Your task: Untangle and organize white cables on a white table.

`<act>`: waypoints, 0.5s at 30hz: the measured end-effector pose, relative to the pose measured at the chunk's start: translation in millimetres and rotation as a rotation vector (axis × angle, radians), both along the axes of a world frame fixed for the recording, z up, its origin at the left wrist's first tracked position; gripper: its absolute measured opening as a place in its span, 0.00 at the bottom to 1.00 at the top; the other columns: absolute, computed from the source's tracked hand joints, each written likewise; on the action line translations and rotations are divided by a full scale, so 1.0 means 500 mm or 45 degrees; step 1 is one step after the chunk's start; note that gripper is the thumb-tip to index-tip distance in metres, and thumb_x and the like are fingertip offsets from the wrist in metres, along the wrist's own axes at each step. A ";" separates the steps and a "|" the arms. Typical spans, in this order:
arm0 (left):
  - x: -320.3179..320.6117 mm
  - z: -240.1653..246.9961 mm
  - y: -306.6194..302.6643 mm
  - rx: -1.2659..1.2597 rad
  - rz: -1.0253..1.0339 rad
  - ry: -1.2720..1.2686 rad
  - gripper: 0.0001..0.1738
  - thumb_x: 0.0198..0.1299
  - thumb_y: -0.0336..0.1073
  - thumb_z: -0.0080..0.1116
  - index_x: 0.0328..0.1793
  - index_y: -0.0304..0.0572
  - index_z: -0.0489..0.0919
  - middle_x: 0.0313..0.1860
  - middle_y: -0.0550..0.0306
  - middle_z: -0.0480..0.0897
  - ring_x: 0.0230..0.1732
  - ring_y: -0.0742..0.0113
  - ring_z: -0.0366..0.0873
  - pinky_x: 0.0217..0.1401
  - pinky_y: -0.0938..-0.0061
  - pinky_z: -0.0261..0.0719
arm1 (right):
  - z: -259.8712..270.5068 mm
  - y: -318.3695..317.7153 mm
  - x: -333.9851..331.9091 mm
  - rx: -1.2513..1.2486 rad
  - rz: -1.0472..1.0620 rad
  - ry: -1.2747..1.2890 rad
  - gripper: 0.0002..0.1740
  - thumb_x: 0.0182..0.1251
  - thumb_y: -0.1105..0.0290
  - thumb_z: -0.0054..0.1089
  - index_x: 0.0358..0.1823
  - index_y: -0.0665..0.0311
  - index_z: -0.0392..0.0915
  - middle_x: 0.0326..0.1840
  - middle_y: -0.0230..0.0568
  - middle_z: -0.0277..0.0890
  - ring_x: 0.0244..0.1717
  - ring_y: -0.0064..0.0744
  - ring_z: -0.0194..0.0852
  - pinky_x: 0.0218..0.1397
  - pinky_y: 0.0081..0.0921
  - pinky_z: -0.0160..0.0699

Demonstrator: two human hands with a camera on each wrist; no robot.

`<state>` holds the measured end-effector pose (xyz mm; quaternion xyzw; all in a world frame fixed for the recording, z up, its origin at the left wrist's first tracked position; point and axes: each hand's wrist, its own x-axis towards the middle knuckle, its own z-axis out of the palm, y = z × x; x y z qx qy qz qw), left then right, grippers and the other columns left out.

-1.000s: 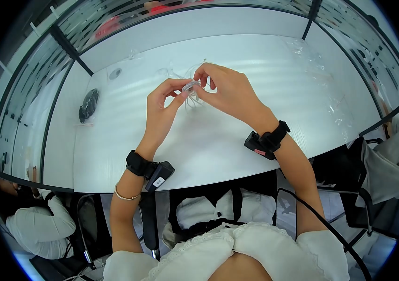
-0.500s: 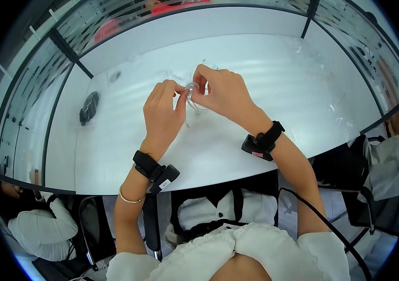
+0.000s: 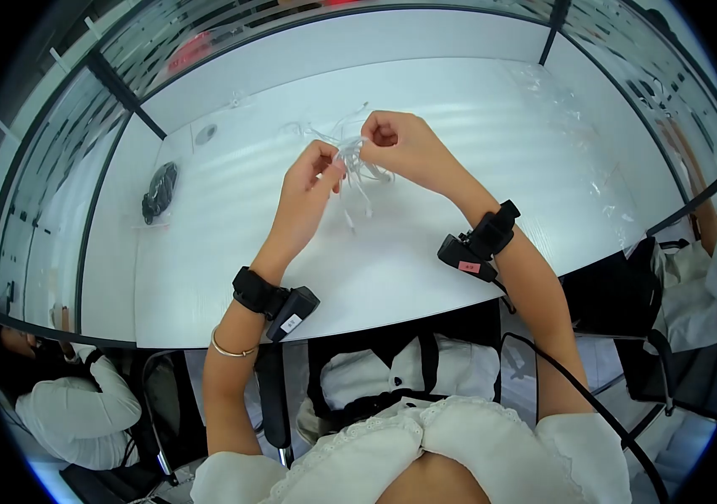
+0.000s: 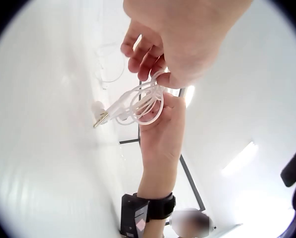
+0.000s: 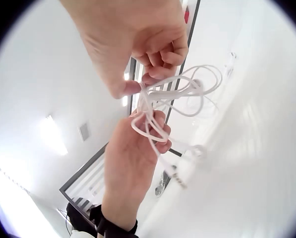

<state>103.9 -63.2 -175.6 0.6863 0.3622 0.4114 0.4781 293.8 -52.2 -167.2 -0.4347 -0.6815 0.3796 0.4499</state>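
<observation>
A bundle of white wired earphones (image 3: 357,168) hangs between both hands above the table, its thin cord in several loose loops. My left hand (image 3: 304,186) holds the bundle from the left, thumb and fingers on the cord. From the right, my right hand (image 3: 413,149) pinches the loops between thumb and index finger, the other fingers curled in. A metal-tipped audio plug (image 4: 102,119) dangles from the bundle in the left wrist view. Close by it shows a white earbud (image 4: 97,107). In the right wrist view, cord loops (image 5: 207,74) spread out beneath the right fingers.
On the white table (image 3: 426,260), a black bundle (image 3: 159,193) in a clear bag lies at the left. Clear plastic film (image 3: 606,189) stretches along the right side. A round grommet (image 3: 206,134) sits at the back left. Low partitions (image 3: 358,42) enclose the table.
The earphone bundle has loosened, with more loops and ends hanging below the hands. My right hand has shifted slightly right, and my left hand, after turning its back up, has tilted back.
</observation>
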 end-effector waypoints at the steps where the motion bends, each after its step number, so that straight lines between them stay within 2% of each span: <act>1: 0.004 -0.006 0.003 0.235 0.103 0.200 0.04 0.64 0.32 0.50 0.37 0.41 0.72 0.30 0.66 0.74 0.30 0.77 0.69 0.36 0.80 0.66 | -0.001 -0.006 -0.001 0.023 0.038 -0.031 0.09 0.58 0.66 0.60 0.29 0.65 0.73 0.21 0.29 0.70 0.27 0.17 0.66 0.31 0.17 0.65; 4: -0.002 -0.003 -0.008 0.623 0.217 0.620 0.03 0.60 0.30 0.55 0.35 0.41 0.73 0.27 0.65 0.75 0.28 0.75 0.70 0.33 0.80 0.65 | 0.007 -0.022 -0.009 -0.005 0.143 -0.349 0.11 0.59 0.65 0.61 0.29 0.64 0.73 0.20 0.28 0.69 0.25 0.17 0.62 0.29 0.18 0.61; 5: -0.004 -0.004 -0.006 0.673 0.245 0.610 0.04 0.56 0.28 0.59 0.34 0.40 0.74 0.25 0.63 0.76 0.27 0.74 0.71 0.31 0.78 0.65 | 0.003 -0.020 -0.007 0.029 0.150 -0.363 0.13 0.62 0.62 0.61 0.29 0.64 0.73 0.20 0.27 0.68 0.24 0.17 0.60 0.28 0.18 0.59; 8: -0.016 0.004 0.001 0.666 0.277 0.498 0.03 0.57 0.29 0.59 0.35 0.40 0.76 0.28 0.65 0.78 0.28 0.75 0.72 0.32 0.78 0.67 | 0.007 -0.013 0.010 -0.032 0.243 -0.143 0.13 0.64 0.60 0.60 0.29 0.64 0.74 0.20 0.27 0.69 0.24 0.16 0.60 0.28 0.17 0.59; 9: -0.018 0.011 -0.001 0.600 0.276 0.401 0.02 0.59 0.29 0.58 0.35 0.40 0.77 0.30 0.65 0.79 0.30 0.77 0.72 0.32 0.78 0.66 | 0.014 -0.006 0.019 -0.070 0.249 -0.092 0.13 0.63 0.61 0.60 0.30 0.64 0.75 0.21 0.29 0.70 0.24 0.17 0.62 0.29 0.18 0.61; 12: -0.017 0.009 0.009 0.474 0.298 0.057 0.04 0.59 0.31 0.59 0.35 0.39 0.78 0.28 0.63 0.79 0.28 0.76 0.72 0.29 0.80 0.66 | 0.019 0.004 0.034 -0.148 0.236 0.035 0.12 0.63 0.62 0.59 0.31 0.66 0.77 0.22 0.31 0.74 0.25 0.19 0.66 0.29 0.19 0.64; 13: -0.016 0.009 0.007 0.329 0.267 -0.049 0.04 0.61 0.30 0.57 0.37 0.37 0.78 0.26 0.63 0.78 0.29 0.76 0.72 0.30 0.81 0.66 | 0.018 0.004 0.032 -0.139 0.211 0.055 0.13 0.63 0.62 0.59 0.31 0.66 0.77 0.23 0.31 0.74 0.25 0.19 0.66 0.29 0.19 0.63; 15: -0.017 0.004 0.010 0.134 0.229 -0.178 0.04 0.62 0.29 0.54 0.39 0.37 0.77 0.30 0.64 0.78 0.31 0.77 0.70 0.35 0.81 0.67 | 0.016 0.003 0.025 -0.127 0.153 0.080 0.12 0.63 0.63 0.59 0.31 0.66 0.77 0.23 0.31 0.74 0.25 0.18 0.66 0.29 0.19 0.64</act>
